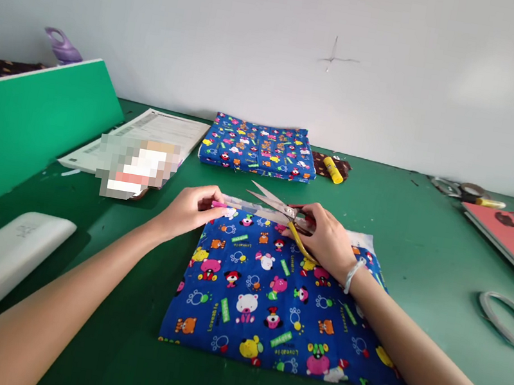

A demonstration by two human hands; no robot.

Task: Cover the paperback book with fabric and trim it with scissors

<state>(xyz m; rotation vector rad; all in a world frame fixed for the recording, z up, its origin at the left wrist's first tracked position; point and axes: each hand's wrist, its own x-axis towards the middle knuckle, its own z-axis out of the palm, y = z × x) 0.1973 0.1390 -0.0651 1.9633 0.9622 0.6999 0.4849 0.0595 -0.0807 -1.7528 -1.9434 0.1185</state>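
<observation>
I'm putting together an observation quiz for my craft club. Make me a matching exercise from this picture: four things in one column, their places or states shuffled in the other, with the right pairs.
Things
1. Scissors
2. Left hand
3. Yellow tube
4. Purple bottle top

Places or states
A. Lying on dark brown fabric
B. Showing behind the green panel
C. Held in the right hand, blades apart
D. At the far left corner of the blue printed cloth

Pairs: 1-C, 2-D, 3-A, 4-B
</observation>
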